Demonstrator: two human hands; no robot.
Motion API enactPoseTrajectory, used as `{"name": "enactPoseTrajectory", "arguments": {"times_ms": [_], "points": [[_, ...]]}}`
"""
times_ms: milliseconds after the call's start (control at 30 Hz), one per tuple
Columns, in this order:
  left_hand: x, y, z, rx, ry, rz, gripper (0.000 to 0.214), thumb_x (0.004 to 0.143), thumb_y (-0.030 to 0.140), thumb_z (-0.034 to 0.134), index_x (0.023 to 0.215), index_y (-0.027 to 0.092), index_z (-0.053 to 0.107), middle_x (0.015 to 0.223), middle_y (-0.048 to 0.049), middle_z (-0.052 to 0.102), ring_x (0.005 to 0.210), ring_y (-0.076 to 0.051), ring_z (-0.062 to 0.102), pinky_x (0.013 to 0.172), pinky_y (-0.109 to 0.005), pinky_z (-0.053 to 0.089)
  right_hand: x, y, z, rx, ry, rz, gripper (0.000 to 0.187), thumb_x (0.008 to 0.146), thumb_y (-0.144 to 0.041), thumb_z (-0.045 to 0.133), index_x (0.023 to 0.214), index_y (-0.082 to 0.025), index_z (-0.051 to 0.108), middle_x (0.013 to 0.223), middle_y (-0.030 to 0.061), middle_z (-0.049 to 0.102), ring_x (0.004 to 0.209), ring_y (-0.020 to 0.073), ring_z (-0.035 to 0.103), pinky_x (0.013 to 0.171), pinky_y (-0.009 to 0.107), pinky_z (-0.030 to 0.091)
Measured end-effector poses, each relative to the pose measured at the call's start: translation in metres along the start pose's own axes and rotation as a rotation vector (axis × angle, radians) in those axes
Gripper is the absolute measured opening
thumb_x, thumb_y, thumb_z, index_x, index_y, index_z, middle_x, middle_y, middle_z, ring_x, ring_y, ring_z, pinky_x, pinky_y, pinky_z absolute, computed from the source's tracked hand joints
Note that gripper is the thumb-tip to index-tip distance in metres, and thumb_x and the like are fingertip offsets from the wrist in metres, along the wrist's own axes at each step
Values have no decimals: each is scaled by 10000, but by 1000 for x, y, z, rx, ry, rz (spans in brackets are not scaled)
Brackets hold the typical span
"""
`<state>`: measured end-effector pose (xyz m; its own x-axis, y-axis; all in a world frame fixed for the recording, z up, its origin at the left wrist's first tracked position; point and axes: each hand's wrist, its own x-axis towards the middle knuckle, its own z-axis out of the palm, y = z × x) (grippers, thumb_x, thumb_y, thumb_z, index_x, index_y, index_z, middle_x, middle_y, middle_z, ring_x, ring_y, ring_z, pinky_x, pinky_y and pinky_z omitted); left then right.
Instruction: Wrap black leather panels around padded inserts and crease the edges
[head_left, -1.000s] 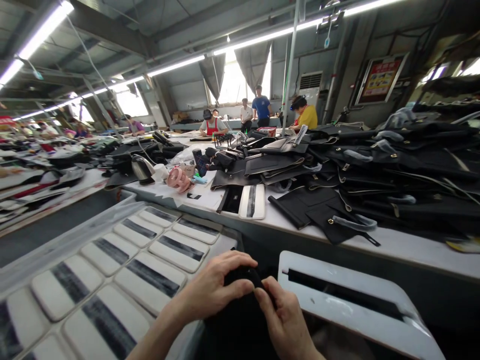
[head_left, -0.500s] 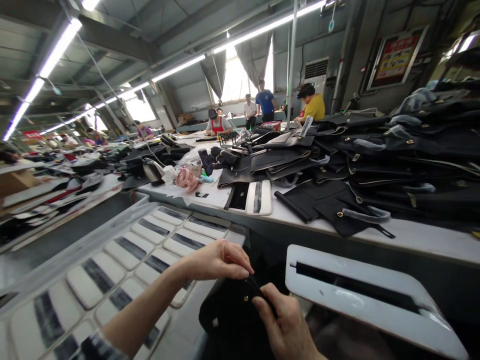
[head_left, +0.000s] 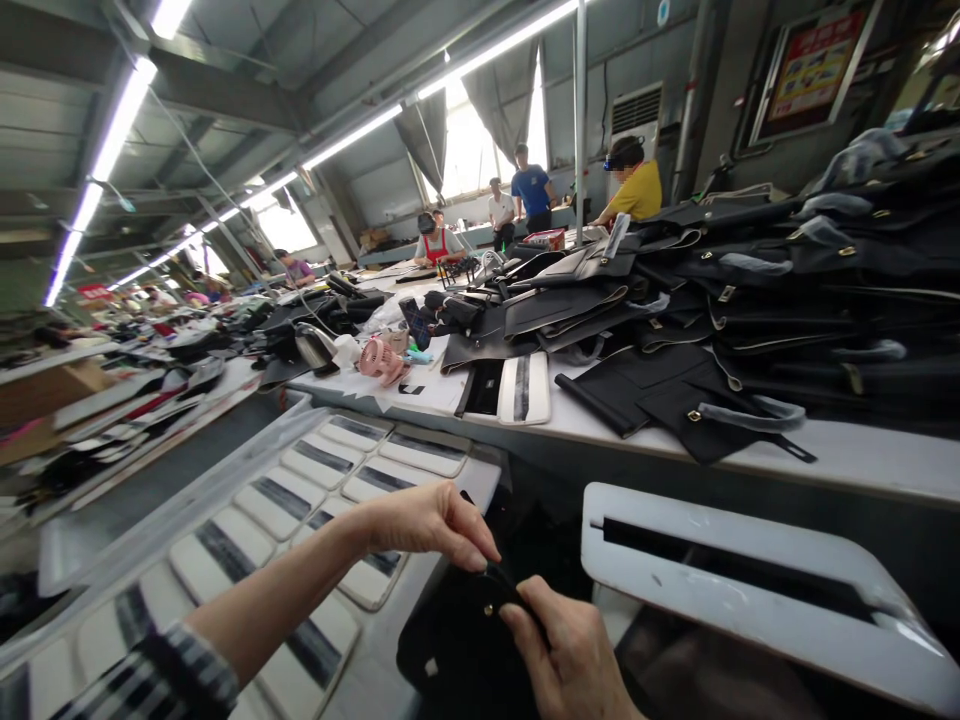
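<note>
A black leather piece (head_left: 457,640) with small metal studs hangs low in front of me, at the bottom centre. My left hand (head_left: 427,520) pinches its top edge with thumb and fingers pressed together. My right hand (head_left: 570,655) grips the same edge from the right, thumb on top. Both hands are closed on the piece, close together. Its lower part runs out of view.
White boards with dark stripes (head_left: 292,500) lie in rows on the surface at my left. A white slotted board (head_left: 742,590) sits at my right. Black bag parts (head_left: 750,310) are piled on the long table (head_left: 862,455) beyond, beside a pink fan (head_left: 379,360). Several people work at the far end.
My left hand has gone from lying over the top of the black piece to pinching its edge. The view has tilted slightly, showing more of my left forearm and sleeve.
</note>
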<state>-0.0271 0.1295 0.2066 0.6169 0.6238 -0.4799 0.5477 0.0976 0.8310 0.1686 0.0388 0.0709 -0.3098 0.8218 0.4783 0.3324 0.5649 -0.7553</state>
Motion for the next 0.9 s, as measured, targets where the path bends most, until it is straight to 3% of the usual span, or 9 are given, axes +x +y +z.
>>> {"name": "enactPoseTrajectory", "arguments": {"times_ms": [100,300,467,600,733,833,900], "points": [[-1,5,0,43,-2,-41,266,706,317,748,950,218,788,956,-40,746,870,-209,649,779,-256,491,-1,1,4,-7,3,6,212,988,-261,404,795,-207,473,652,-9,537,521,113,514,519,248,316],[0,11,11,308,74,-121,259,696,220,645,915,189,779,757,-6,728,667,-151,614,587,-207,446,2,-3,4,-52,39,-34,212,979,-235,414,775,-210,466,623,-12,550,493,112,538,497,246,322],[-4,15,30,686,172,29,236,707,144,567,854,197,744,780,-16,711,726,-160,635,686,-224,471,4,-2,6,-70,16,-20,225,988,-240,405,772,-208,459,615,-13,542,491,111,541,499,249,313],[-10,12,41,858,208,110,254,748,92,497,903,177,680,845,-40,686,807,-180,636,751,-248,467,2,-1,9,-75,-19,5,225,999,-252,394,789,-204,462,636,-10,554,512,111,548,515,254,302],[-18,10,41,875,249,103,231,801,90,483,946,155,652,884,-56,674,842,-189,625,771,-264,453,4,-3,9,-68,-39,50,236,1003,-271,391,786,-207,457,637,-12,553,513,114,543,519,260,295],[-25,14,35,719,213,51,215,900,176,477,952,174,685,869,-35,688,830,-171,627,775,-251,446,4,-5,7,-63,-41,16,235,1004,-268,383,791,-206,460,650,-8,559,530,119,555,528,263,300],[-28,15,33,616,159,44,192,909,275,559,1031,209,691,925,-13,694,852,-160,625,771,-234,442,3,-5,7,-60,-39,-14,225,1002,-262,381,805,-202,471,665,-4,569,544,122,564,533,264,305]]}}
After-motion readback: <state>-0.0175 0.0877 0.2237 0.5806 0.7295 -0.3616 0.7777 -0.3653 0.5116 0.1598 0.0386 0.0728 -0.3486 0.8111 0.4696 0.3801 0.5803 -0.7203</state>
